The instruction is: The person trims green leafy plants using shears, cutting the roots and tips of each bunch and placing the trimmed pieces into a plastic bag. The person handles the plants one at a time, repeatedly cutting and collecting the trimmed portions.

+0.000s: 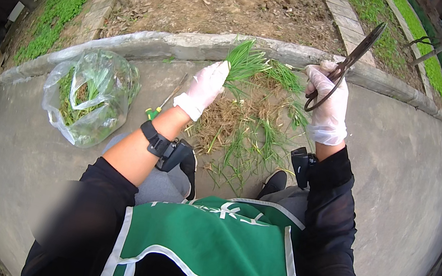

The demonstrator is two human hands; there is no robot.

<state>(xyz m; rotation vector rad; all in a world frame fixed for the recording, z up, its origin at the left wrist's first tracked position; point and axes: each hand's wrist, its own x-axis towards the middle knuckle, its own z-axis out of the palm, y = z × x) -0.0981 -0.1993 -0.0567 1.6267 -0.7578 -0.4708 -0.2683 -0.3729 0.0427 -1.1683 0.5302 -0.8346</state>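
Observation:
My left hand (208, 82), in a thin translucent glove, grips a bunch of green grass-like stalks (246, 63), perhaps chives, with pale cut ends toward the right. My right hand (329, 97), gloved alike, holds a pair of dark metal scissors (359, 47), its blades pointing up and away to the right. Whether the blades are fully together is hard to tell. Between and below my hands a heap of brown dry roots and stems (219, 122) lies on the concrete, mixed with loose green stalks (268, 135). More stalks (285, 77) rest near the curb.
A clear plastic bag (90, 97) of greens stands at the left. Close to my left wrist lies a tool with a green and yellow handle (153, 113). A concrete curb (201, 46) borders the bare soil bed (227, 1). My shoes (274, 183) flank the heap.

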